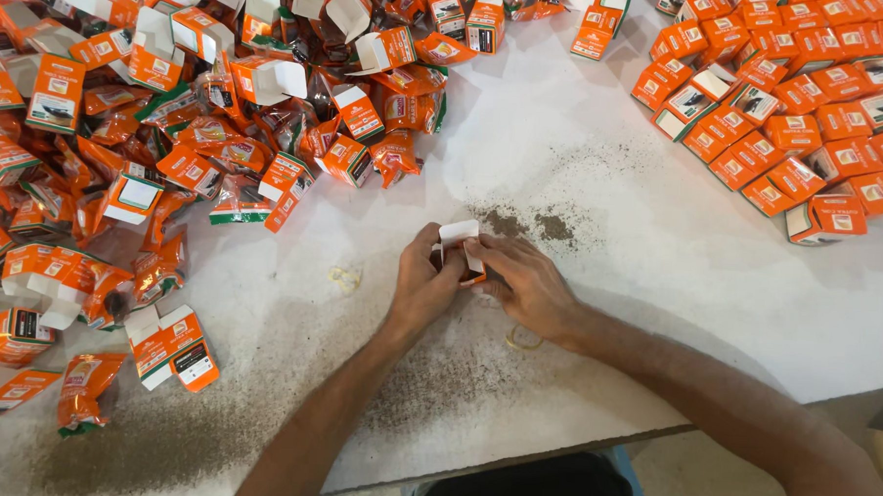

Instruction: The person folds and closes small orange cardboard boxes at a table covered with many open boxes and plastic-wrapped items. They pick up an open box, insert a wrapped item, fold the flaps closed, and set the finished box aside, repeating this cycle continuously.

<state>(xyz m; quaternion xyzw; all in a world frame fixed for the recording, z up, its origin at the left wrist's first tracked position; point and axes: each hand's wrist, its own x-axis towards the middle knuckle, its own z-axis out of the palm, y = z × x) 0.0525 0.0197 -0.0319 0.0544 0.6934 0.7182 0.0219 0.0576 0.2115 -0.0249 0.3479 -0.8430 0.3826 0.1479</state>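
Observation:
Both hands meet at the middle of a white table (656,275) around one small orange and white carton (459,247) with its white flap up. My left hand (423,285) grips the carton from the left. My right hand (526,280) holds its right side, fingers on the flap. Whatever is inside the carton is hidden by my fingers.
A big heap of open orange cartons and orange foil sachets (172,121) covers the left and far left. Closed orange cartons (799,104) lie in rows at the far right. Dark powder (540,227) is scattered past my hands. Rubber bands (345,279) lie near my wrists.

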